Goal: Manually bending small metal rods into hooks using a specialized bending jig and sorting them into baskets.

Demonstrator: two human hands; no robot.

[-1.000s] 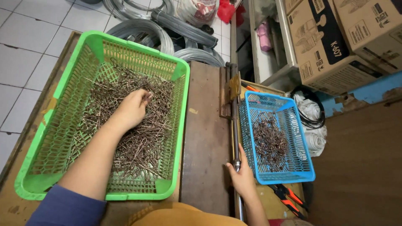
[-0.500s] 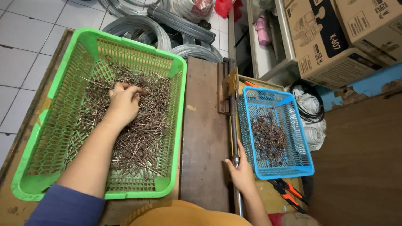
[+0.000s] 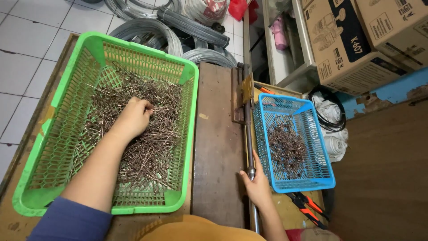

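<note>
Here the heap of bent wire pieces [image 3: 142, 134] lies in the green basket [image 3: 187, 134] at the table's left edge, the left hand [image 3: 131, 118] pinching some, while the right hand [image 3: 256, 187], near the front edge, clasps a metal rod [image 3: 248, 147] beside the blue basket [image 3: 307, 183].

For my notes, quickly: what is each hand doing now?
Left hand: closed, gripping thin brown bent wire pieces in green plastic basket.
Right hand: holding long grey metal lever bar.
</note>
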